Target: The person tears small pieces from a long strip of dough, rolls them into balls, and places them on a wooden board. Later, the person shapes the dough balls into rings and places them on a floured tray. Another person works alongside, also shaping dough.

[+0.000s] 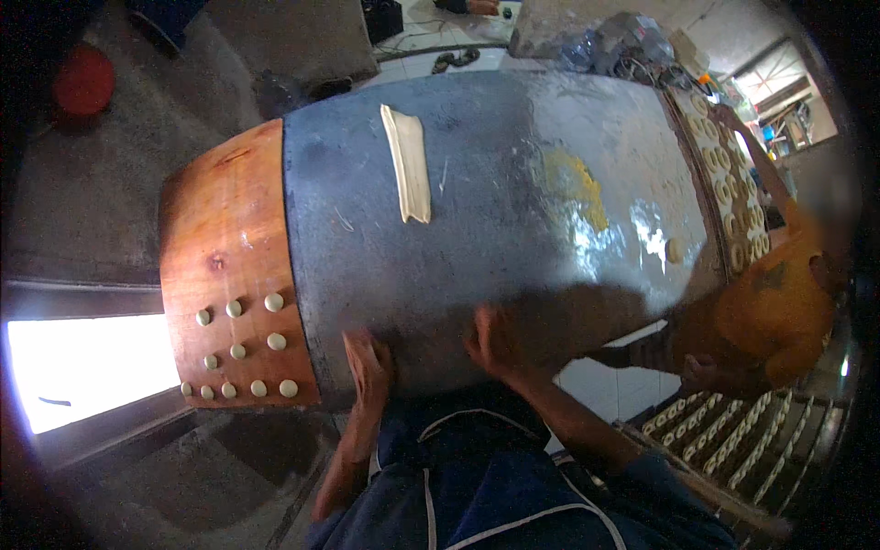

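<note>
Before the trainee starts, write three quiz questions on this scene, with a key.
1. True or false: the left hand and right hand are both apart from the dough strip.
2. What lies on the wooden board? (a) cups, (b) dough balls, (c) knives.
3. Fill in: the person in an orange shirt is near the ___ end of the metal table.

Key: 1. True. 2. b. 3. right.

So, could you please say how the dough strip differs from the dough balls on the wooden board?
The dough strip is long and narrow; the dough balls are small and rounded. The strip lies on the grey tabletop, whereas the balls sit on the wooden board. Both are pale.
</note>
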A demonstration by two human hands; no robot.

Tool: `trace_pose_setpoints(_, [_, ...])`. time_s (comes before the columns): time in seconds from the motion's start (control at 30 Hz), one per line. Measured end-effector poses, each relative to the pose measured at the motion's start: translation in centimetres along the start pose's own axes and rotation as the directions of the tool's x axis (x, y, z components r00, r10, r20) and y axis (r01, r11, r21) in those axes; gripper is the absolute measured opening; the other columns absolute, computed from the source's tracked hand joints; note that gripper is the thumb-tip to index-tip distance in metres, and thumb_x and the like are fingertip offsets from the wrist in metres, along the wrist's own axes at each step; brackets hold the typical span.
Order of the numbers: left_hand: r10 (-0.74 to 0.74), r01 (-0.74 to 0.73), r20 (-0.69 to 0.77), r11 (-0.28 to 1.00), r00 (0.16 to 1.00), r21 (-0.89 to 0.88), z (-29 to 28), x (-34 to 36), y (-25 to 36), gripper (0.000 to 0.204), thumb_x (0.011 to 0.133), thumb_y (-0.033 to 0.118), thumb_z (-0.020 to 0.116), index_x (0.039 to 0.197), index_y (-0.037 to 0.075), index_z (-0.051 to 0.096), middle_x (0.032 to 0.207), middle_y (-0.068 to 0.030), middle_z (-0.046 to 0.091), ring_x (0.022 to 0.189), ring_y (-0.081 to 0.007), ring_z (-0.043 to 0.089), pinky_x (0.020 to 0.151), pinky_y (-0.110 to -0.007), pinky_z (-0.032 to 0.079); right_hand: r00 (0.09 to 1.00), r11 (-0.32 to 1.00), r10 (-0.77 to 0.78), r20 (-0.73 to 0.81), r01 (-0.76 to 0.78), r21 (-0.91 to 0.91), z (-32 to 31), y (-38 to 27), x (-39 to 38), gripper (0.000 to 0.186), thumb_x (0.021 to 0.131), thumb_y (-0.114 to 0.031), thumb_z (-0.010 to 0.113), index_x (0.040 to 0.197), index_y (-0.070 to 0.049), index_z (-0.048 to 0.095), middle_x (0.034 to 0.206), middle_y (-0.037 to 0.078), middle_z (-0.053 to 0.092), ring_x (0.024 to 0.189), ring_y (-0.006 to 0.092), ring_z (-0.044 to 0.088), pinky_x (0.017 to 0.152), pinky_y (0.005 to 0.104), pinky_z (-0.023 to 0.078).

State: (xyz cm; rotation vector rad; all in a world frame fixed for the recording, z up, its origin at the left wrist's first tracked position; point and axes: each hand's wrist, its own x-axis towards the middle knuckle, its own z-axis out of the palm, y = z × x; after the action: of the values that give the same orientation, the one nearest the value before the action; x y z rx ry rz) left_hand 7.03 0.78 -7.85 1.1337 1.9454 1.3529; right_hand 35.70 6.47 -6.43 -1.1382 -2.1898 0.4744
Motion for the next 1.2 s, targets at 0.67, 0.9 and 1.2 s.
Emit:
trace_pose_setpoints(0.67, [0.183,-0.194,0.074,0.961,0.980,0.199,-25.0,-0.5,4.2,0.046,0.081,0.003,0.079,0.125,-0.001,0.065,0.119,-0.0150,0.061,0.110,-0.0315,0.063,0.091,-0.038,0.055,0.803,0.947,0.313,0.507,-0.222,-0.233,-6.9,-4.5,3.9,0.025,0.084,-0.009,0.074,0.107,-0.001,0.072,0.099,0.018,0.063,0.093,0.0336,0.066,0.086,0.0430,0.056])
trace_pose_setpoints(0.9, [0.177,-0.020,-0.463,0.946,0.868,0.324,-38.6,9.1,-4.1,0.084,0.084,0.014,0.079,0.153,0.001,0.033,0.123,-0.0166,0.067,0.104,-0.0327,0.066,0.089,-0.036,0.053,0.854,0.726,-0.518,0.057,0.403,0.557,15.8,-35.5,27.9,0.082,0.089,-0.005,0.075,0.155,0.001,0.027,0.118,0.016,0.068,0.093,0.0217,0.068,0.083,0.0352,0.057])
trace_pose_setpoints(1.2, [0.028,0.218,-0.516,0.885,0.856,0.411,-39.0,8.7,-2.8,0.100,0.075,0.015,0.084,0.155,0.003,0.026,0.138,-0.0194,0.054,0.125,-0.0395,0.053,0.109,-0.050,0.039,0.861,0.884,-0.444,0.249,0.376,0.276,30.4,-40.6,27.0,0.093,0.085,-0.020,0.081,0.154,0.004,0.025,0.137,0.021,0.059,0.116,0.0352,0.059,0.100,0.0468,0.046])
